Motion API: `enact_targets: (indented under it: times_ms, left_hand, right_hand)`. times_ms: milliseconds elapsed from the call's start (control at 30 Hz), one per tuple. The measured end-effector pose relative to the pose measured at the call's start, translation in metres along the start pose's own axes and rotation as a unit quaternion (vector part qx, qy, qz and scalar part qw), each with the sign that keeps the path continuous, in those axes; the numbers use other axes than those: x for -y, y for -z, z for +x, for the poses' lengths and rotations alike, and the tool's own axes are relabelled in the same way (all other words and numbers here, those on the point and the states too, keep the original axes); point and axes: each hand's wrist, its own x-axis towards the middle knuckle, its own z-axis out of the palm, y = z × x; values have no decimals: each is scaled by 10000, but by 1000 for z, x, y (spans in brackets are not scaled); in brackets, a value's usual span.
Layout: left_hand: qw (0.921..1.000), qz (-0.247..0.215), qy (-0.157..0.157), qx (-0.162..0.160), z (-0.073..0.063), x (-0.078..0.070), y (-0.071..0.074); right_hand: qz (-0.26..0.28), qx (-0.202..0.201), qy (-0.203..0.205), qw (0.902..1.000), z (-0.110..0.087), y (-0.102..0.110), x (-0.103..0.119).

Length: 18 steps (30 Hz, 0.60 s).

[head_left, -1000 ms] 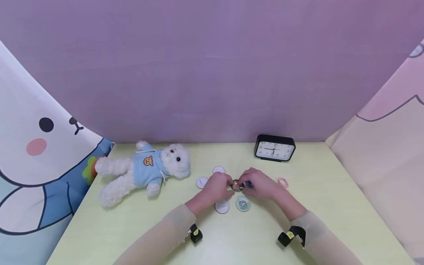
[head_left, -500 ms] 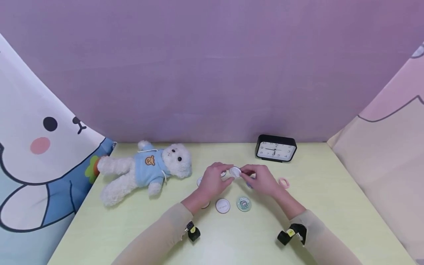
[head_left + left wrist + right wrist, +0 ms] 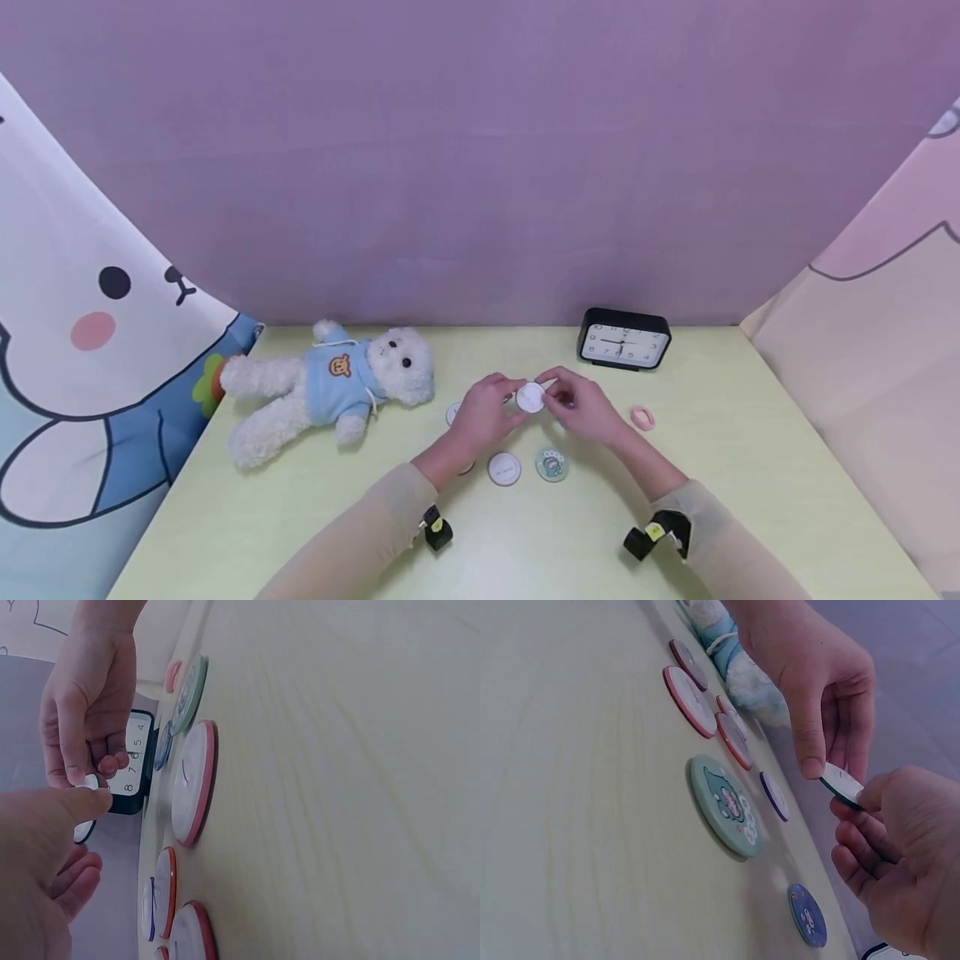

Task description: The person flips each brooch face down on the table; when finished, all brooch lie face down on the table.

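Observation:
Between both hands a small round button badge (image 3: pixel 530 397) is held up off the table, its white back with the pin turned upward and its rim dark green. My left hand (image 3: pixel 483 414) pinches one edge between thumb and fingers. On the opposite edge, my right hand (image 3: pixel 587 406) pinches it too. Below them on the table lie a green badge (image 3: pixel 724 806), picture side up, and a blue badge (image 3: pixel 808 915), also picture side up. Several badges lie white back up, among them a pink-rimmed badge (image 3: pixel 193 784); the left hand partly hides some in the head view.
A white plush toy (image 3: pixel 341 379) in a blue hoodie lies at the left. A black alarm clock (image 3: pixel 624 339) stands at the back right, and a pink hair tie (image 3: pixel 642 417) lies beside the right wrist. Purple cloth (image 3: pixel 480 167) hangs behind the table (image 3: pixel 750 467).
One second ago the badge was picture side up, low between the fingers. Both hands have lifted it slightly away from me and turned it over, so its white back now faces up.

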Motion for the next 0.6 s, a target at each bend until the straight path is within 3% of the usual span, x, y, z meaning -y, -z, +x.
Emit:
enact_targets:
  times_ms: [200,400,600]
  left_hand:
    - [9988,273,73,406,1,2,-3]
    - [9964,532,38,655,3,6,-10]
    - [9934,833,10,787,4,7,-15]
  right_hand:
    - [-537,394,353,9972,-4,-3,0]
    - [-1140,338,604,9911,-5,-7,-4]
    - [-1387,339,557,9882,-4,-9,-4]
